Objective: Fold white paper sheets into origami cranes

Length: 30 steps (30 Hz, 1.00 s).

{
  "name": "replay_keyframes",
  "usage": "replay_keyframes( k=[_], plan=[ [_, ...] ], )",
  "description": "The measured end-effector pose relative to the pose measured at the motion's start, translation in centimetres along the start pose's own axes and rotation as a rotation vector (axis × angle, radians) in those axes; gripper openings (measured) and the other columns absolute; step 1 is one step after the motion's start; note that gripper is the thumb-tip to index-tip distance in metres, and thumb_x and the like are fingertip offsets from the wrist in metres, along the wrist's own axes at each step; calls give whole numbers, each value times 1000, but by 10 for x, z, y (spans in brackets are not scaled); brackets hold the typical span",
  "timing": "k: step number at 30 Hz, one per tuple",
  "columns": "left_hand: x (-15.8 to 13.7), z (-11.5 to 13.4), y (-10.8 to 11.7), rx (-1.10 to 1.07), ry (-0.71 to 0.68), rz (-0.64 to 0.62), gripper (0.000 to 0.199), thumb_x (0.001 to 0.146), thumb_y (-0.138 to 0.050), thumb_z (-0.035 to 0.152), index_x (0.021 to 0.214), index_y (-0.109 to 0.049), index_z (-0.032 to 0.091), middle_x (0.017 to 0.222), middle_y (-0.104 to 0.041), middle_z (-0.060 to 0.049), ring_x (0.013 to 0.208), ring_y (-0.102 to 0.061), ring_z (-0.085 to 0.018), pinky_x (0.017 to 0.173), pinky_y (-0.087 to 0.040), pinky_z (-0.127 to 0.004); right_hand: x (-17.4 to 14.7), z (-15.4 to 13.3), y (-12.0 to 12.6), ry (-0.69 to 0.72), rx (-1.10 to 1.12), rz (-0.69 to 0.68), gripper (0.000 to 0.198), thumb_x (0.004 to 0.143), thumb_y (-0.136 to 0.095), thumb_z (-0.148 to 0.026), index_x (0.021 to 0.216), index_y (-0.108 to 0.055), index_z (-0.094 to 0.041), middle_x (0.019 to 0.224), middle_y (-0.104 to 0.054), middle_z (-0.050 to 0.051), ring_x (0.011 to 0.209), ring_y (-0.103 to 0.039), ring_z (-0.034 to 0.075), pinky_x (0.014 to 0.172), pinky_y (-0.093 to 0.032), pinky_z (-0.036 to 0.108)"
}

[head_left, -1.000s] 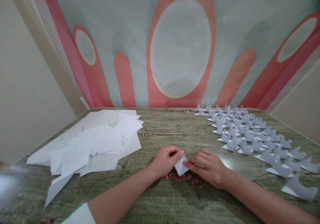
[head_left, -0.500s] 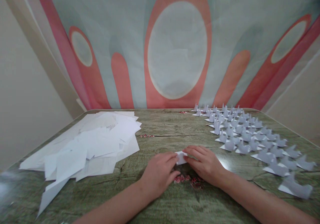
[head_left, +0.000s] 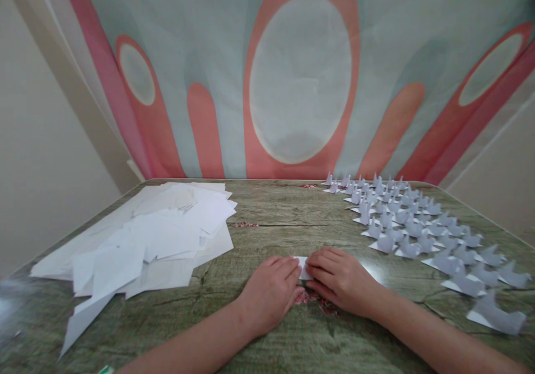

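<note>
A small folded piece of white paper (head_left: 302, 268) lies between my two hands near the middle of the wooden-patterned table. My left hand (head_left: 273, 287) grips its left side, fingers together. From the right, my right hand (head_left: 334, 276) is closed on the opposite side with curled fingers. The fingers cover most of the paper, so its full folded shape is hidden. Just below it, a patch of printed pink flowers (head_left: 309, 297) shows on the tabletop.
Loose white paper sheets (head_left: 167, 234) are heaped on the left of the table. Rows of folded white paper birds (head_left: 405, 218) stand along the right side. A patterned coral and grey-green backdrop (head_left: 301, 84) hangs behind the table (head_left: 276, 204).
Both hands have shifted slightly toward me and their fingers have closed in over the paper, so less of it shows. The view has tilted a little.
</note>
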<state>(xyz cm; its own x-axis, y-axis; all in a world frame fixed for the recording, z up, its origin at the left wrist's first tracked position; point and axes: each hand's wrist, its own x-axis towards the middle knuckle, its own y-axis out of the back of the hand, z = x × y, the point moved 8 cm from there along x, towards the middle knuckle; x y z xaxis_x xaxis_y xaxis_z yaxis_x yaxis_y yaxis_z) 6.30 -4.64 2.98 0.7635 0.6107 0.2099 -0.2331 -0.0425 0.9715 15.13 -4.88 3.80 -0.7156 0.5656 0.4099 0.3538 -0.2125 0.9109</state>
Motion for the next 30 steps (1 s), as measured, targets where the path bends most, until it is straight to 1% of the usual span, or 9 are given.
replay_keyframes(
  k=[2, 3, 7, 10, 16, 22, 26, 30],
  plan=[
    [0, 1, 0, -5, -8, -6, 34, 86, -49, 30, 115, -50, 12, 116, -57, -12, 109, -51, -23, 97, -37, -38, 0, 0, 2, -20, 27, -16, 21, 84, -53, -31, 91, -64, -15, 89, -64, 9, 90, -56, 22, 81, -45, 38],
    [0, 1, 1, -10, -12, -6, 34, 85, -50, 30, 114, -51, 12, 115, -57, -12, 108, -51, -23, 97, -37, -38, 0, 0, 3, -30, 39, -14, 20, 84, -53, -31, 91, -64, -15, 89, -64, 9, 89, -56, 21, 81, -44, 38],
    [1, 1, 6, -13, -11, 18, 31, 83, -54, 31, 108, -53, 13, 112, -58, -11, 106, -52, -22, 95, -40, -37, -2, 6, 2, -76, 65, 30, 18, 87, -47, -19, 94, -63, -17, 88, -65, 7, 87, -57, 18, 79, -45, 34],
    [0, 1, 6, 5, -9, 15, 33, 83, -54, 32, 109, -53, 12, 115, -57, -12, 109, -51, -22, 97, -39, -37, -4, 10, -1, -99, 66, 40, 19, 87, -46, -18, 97, -63, -17, 92, -65, 7, 89, -57, 19, 79, -45, 34],
    [1, 1, -1, 23, -13, -20, 38, 85, -50, 36, 113, -51, 11, 118, -55, -13, 112, -49, -23, 98, -37, -38, -3, 11, 0, -99, 61, 46, 19, 86, -48, -18, 98, -63, -18, 93, -65, 7, 89, -57, 18, 78, -45, 34],
    [4, 0, 5, -1, 6, -36, 42, 83, -53, 37, 117, -49, 13, 116, -56, -10, 110, -49, -23, 98, -36, -38, -2, 8, 4, -77, 25, 51, 17, 86, -49, -18, 94, -64, -18, 91, -65, 8, 88, -58, 18, 78, -45, 33],
    [3, -1, 5, 35, -2, -18, 42, 85, -49, 38, 119, -48, 13, 121, -54, -11, 117, -44, -24, 102, -31, -39, 0, 5, 1, -80, -14, 20, 18, 86, -49, -17, 95, -64, -18, 91, -65, 8, 89, -57, 19, 78, -44, 34],
    [1, 3, 0, 95, -24, -24, 43, 89, -41, 40, 121, -48, 12, 127, -50, -12, 118, -44, -23, 102, -30, -38, 0, 2, -3, -79, -47, -13, 18, 85, -49, -17, 96, -64, -17, 91, -64, 8, 91, -56, 20, 80, -43, 35]
  ],
)
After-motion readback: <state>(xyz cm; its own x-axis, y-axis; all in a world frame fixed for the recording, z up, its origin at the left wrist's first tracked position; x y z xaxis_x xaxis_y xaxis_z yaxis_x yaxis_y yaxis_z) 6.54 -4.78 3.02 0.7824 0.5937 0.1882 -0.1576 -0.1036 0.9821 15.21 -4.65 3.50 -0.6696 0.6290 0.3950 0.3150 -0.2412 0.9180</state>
